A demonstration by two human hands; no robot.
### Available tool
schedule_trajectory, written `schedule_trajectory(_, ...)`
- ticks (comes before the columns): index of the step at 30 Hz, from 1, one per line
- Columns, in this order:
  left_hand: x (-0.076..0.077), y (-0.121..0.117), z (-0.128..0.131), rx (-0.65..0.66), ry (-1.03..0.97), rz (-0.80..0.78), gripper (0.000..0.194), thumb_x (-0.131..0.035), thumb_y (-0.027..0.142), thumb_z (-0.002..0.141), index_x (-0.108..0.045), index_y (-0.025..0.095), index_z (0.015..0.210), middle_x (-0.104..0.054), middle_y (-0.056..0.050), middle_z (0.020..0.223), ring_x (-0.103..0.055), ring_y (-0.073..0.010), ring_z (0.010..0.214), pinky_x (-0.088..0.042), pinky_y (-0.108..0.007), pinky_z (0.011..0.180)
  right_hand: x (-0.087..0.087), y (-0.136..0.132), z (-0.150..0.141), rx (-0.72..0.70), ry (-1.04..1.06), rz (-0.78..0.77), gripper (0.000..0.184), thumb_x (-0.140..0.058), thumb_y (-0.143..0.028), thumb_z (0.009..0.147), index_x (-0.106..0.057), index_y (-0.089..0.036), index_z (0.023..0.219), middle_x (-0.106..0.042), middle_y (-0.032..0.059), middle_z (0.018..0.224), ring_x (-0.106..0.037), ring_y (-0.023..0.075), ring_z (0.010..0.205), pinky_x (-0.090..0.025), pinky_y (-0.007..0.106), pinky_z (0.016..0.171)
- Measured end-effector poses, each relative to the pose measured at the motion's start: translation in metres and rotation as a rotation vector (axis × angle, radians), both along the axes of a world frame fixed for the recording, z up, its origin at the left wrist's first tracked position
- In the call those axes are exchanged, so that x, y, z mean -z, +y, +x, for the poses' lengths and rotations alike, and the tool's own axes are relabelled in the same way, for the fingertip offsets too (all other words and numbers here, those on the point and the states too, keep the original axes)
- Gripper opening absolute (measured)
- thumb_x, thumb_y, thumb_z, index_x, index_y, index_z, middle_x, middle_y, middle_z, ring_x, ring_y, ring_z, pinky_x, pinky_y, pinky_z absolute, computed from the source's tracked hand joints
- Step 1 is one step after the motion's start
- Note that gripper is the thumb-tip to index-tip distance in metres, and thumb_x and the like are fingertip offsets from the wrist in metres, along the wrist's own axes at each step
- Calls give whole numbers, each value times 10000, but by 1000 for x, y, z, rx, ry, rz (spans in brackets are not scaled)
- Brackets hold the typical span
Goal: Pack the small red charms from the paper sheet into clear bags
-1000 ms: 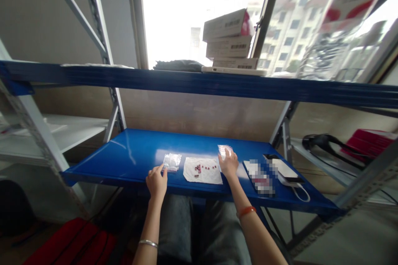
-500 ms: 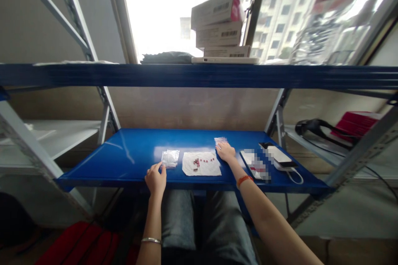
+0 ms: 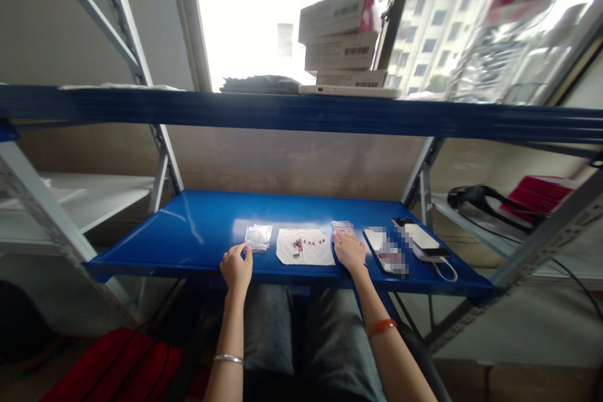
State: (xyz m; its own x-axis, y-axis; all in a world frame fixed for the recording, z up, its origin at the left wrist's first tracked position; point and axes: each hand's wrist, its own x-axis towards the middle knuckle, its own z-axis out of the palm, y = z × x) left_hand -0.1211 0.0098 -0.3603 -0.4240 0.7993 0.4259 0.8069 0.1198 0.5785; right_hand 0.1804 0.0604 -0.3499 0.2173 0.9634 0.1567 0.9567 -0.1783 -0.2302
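Note:
A stack of small clear plastic bags (image 3: 259,237) lies on the blue shelf (image 3: 202,251). My left hand (image 3: 237,267) rests at its near left corner, the thumb and forefinger slightly apart and nothing visible held. Right of the bags is a white cloth or tissue (image 3: 318,255) bearing a small heap of dark red beads (image 3: 298,245) and a short row of separate ones. Beyond it, my right hand (image 3: 349,250) lies flat over a second pile of clear bags (image 3: 342,226); only the far edges of this pile show past the fingers.
A phone (image 3: 374,239), partly pixelated, lies right of my right hand. Beside it are a dark phone and a white power bank (image 3: 421,237) with a looped cable (image 3: 451,275). An upper blue beam (image 3: 301,114) crosses above, with stacked boxes (image 3: 339,50) on it.
My right hand has come nearer to me and slightly right, and the bag pile beneath it has shifted the same way. My left hand has hardly moved. The view has tilted a little.

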Motion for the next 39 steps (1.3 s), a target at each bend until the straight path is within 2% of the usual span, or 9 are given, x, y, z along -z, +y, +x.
schedule_trajectory(6, 3, 3, -2, 4, -2, 1, 268, -490, 268, 823, -686, 171, 978, -671, -91, 1061, -585, -280, 967, -440, -360, 780, 3, -16, -5, 62, 82, 44, 469, -218, -331, 939, -441, -230, 1339, -439, 76, 1395, -326, 238, 1312, -242, 472, 1032)
schedule_trajectory(9, 4, 4, -3, 5, -18, 18, 273, -489, 271, 821, -682, 162, 979, -671, -99, 1059, -590, -278, 965, -446, -366, 788, 3, -19, -6, 67, 145, 127, 478, -213, -319, 941, -416, -217, 1361, -428, 70, 1405, -305, 231, 1328, -224, 457, 1048)
schedule_trajectory(15, 8, 8, -5, 26, -92, 108, 300, -467, 269, 813, -678, 133, 977, -669, -130, 1038, -601, -277, 956, -459, -378, 820, -1, -24, -2, 180, 335, 456, 524, -174, -377, 941, -506, -182, 1296, -534, 114, 1296, -445, 257, 1213, -306, 438, 981)
schedule_trajectory(20, 6, 8, 3, 40, -136, 272, 318, -425, 270, 816, -679, 122, 940, -670, -148, 992, -596, -278, 977, -458, -385, 871, 6, -21, 9, 291, 454, 842, 630, -215, -514, 918, -666, -106, 1083, -630, 175, 1022, -552, 259, 953, -411, 378, 827)
schedule_trajectory(23, 0, 6, 13, 73, -163, 325, 313, -418, 266, 817, -674, 128, 932, -671, -142, 984, -602, -274, 962, -471, -389, 858, 12, -21, 13, 280, 494, 1014, 611, -295, -549, 900, -698, -99, 991, -627, 152, 861, -549, 230, 832, -434, 354, 762)
schedule_trajectory(28, -8, 3, 35, 155, -194, 374, 291, -428, 251, 821, -669, 136, 937, -674, -132, 973, -615, -257, 939, -480, -385, 854, 16, -26, 13, 252, 500, 1186, 536, -346, -502, 910, -681, -92, 995, -625, 143, 840, -560, 216, 804, -453, 358, 750)
schedule_trajectory(31, -8, 2, 47, 227, -191, 382, 281, -430, 246, 828, -666, 137, 937, -677, -130, 972, -619, -251, 938, -478, -392, 860, 14, -25, 12, 265, 430, 1193, 503, -366, -482, 909, -695, -106, 964, -635, 139, 815, -566, 223, 797, -444, 377, 770)
schedule_trajectory(34, -6, 2, 56, 281, -193, 384, 268, -432, 237, 830, -666, 143, 919, -682, -124, 958, -622, -246, 934, -481, -398, 857, 10, -22, 11, 264, 396, 1106, 494, -373, -473, 904, -711, -114, 932, -650, 141, 829, -575, 225, 796, -429, 373, 775)
schedule_trajectory(39, -6, 2, 59, 298, -216, 384, 261, -441, 241, 829, -666, 149, 924, -681, -118, 959, -622, -238, 938, -486, -393, 856, 1, -19, -2, 306, 390, 709, 400, -407, -411, 876, -718, -170, 943, -665, 113, 974, -559, 247, 928, -375, 381, 833)
